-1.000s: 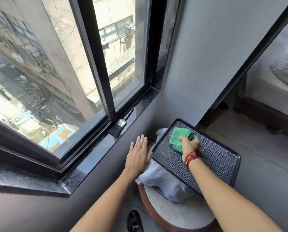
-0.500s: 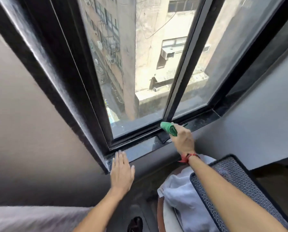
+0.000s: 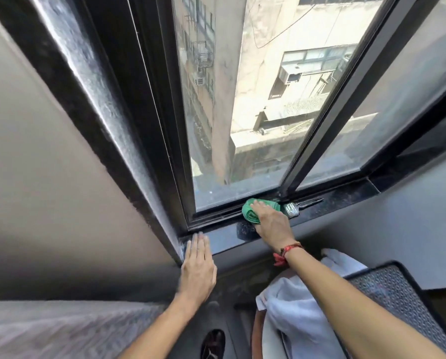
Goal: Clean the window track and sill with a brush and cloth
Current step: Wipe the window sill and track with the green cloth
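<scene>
My right hand [image 3: 269, 223] presses a folded green cloth [image 3: 251, 213] onto the black window track [image 3: 216, 216], near the foot of the sliding frame. A brush [image 3: 293, 208] with a dark handle lies on the dark stone sill [image 3: 341, 196], just right of the cloth. My left hand [image 3: 198, 268] lies flat, fingers together, against the wall with its fingertips on the sill's left end; it holds nothing.
A white cloth [image 3: 294, 304] hangs over a round stool [image 3: 258, 335] below the sill. A dark patterned tray [image 3: 398, 296] rests on it at lower right. A shoe [image 3: 212, 343] shows on the floor. Closed glass panes fill the window above.
My right hand lifted the green cloth off the tray, carried it up to the window and set it on the track. My left hand shifted left to the sill's end. The view turned left.
</scene>
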Demonstrator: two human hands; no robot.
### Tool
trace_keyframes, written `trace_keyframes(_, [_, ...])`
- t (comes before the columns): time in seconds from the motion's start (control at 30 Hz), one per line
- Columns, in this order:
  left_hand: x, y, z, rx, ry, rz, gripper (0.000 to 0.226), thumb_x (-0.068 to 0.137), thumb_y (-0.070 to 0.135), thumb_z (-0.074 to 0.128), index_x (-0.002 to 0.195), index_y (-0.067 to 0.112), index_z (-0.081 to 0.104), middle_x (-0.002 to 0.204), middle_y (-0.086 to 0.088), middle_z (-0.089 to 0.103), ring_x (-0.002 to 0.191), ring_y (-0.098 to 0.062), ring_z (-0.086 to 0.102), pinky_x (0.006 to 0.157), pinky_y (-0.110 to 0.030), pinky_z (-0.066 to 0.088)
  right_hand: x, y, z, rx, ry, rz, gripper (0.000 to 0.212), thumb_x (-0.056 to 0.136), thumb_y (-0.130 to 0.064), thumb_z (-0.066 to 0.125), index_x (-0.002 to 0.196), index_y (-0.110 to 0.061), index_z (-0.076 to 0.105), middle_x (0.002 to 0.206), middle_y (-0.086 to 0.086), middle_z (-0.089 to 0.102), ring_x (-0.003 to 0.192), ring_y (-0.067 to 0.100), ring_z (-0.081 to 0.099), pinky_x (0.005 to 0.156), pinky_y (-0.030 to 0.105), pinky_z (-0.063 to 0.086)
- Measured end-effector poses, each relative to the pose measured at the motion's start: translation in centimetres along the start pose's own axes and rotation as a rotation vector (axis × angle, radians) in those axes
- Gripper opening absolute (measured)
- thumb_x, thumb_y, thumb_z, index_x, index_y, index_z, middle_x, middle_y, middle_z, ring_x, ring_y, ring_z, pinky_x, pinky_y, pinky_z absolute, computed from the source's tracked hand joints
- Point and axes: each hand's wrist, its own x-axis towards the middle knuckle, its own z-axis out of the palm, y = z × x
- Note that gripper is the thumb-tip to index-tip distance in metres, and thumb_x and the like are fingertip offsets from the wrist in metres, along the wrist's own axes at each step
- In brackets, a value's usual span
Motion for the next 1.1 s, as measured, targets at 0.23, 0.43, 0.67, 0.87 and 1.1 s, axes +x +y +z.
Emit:
trace_keyframes(0.23, [-0.1,0.2,-0.4,0.191,-0.034,0.095,0.059,0.093,0.013,0.032,0.144,-0.018,0.030,0.146,-0.042,0.038,0.137,-0.057,0.031,0.120,-0.065,0.013,-0.2,-9.8,3.2,0.200,-0.087,-0.361,0.055,0.085,-0.012,0.057,0.139,-0.018,0.054,0.151,0.003,0.052,0.139,0.021,0.049,0.114,0.038,0.043])
trace_keyframes(0.43, [-0.3,-0.1,-0.5,0.139,-0.023,0.031,0.070,0.098,0.018,0.038,0.150,-0.017,0.006,0.159,-0.039,0.011,0.150,-0.050,0.008,0.123,-0.056,0.016,0.9,-5.2,1.6,0.089,-0.071,-0.478,0.059,0.081,-0.001,0.060,0.138,-0.018,0.057,0.148,0.000,0.054,0.137,0.016,0.052,0.115,0.030,0.042])
trace_keyframes(0.67, [-0.2,-0.1,-0.4,0.038,-0.014,0.009,0.074,0.096,0.015,0.043,0.152,-0.013,0.004,0.161,-0.035,0.010,0.152,-0.045,0.009,0.125,-0.053,0.015,1.4,4.4,-2.2,0.021,-0.043,-0.135,0.079,0.075,0.010,0.053,0.145,-0.027,0.050,0.150,-0.008,0.052,0.137,0.014,0.052,0.113,0.031,0.044])
trace_keyframes(0.87, [-0.4,-0.3,-0.3,0.055,-0.003,0.011,0.071,0.097,0.014,0.040,0.152,-0.013,0.004,0.161,-0.035,0.010,0.152,-0.046,0.010,0.124,-0.054,0.018,0.9,3.5,-1.1,0.112,-0.002,-0.018,0.080,0.072,0.014,0.046,0.144,-0.018,0.052,0.154,-0.004,0.047,0.145,0.013,0.041,0.122,0.034,0.032])
trace_keyframes(1.1, [-0.3,0.0,-0.7,0.050,-0.001,0.009,0.071,0.097,0.018,0.043,0.152,-0.012,0.010,0.160,-0.034,0.017,0.151,-0.044,0.017,0.123,-0.053,0.023,-0.8,3.3,0.2,0.268,-0.004,-0.105,0.093,0.065,0.025,0.039,0.150,-0.012,0.043,0.160,0.000,0.036,0.153,0.015,0.024,0.127,0.034,0.020])
